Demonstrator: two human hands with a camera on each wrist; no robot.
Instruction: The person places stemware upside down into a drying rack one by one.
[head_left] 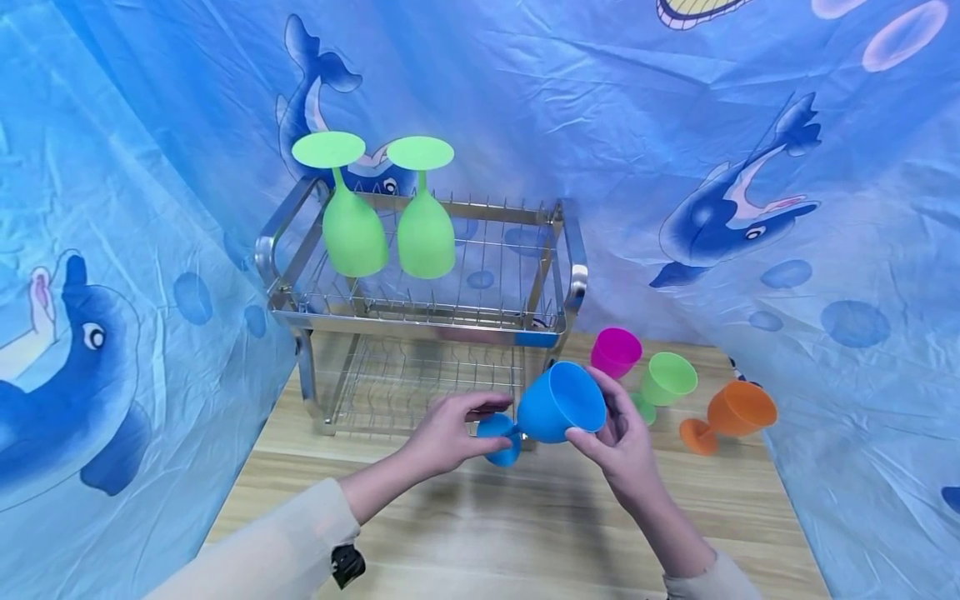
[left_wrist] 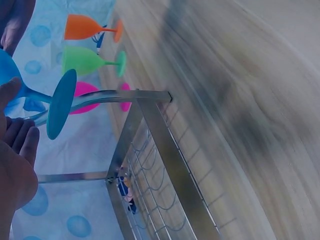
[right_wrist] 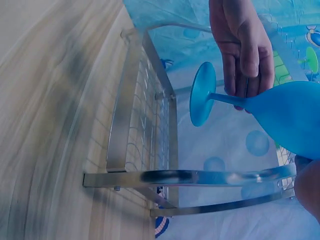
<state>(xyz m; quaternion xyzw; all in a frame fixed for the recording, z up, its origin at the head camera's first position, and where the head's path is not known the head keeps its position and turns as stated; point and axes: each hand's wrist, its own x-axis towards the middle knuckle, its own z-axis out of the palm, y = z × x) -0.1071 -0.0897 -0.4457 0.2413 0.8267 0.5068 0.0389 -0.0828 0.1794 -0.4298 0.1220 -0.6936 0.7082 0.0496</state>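
Observation:
A blue plastic goblet (head_left: 551, 408) is held tilted in the air in front of the rack, its mouth to the right and its foot to the lower left. My right hand (head_left: 618, 433) grips the bowl near the rim, thumb on the near side and fingers behind. My left hand (head_left: 450, 433) is at the stem and foot, with thumb and fingers spread around them. In the right wrist view the left hand's fingers (right_wrist: 247, 60) look fairly straight beside the stem; whether they touch it I cannot tell.
A two-tier metal dish rack (head_left: 420, 321) stands behind the hands. Two green goblets, one left (head_left: 354, 233) and one right (head_left: 426, 237), sit upside down on its upper tier. To the right, a magenta goblet (head_left: 617, 352), a green goblet (head_left: 667, 379) and an orange goblet (head_left: 741, 408) stand on the wooden table (head_left: 525, 533).

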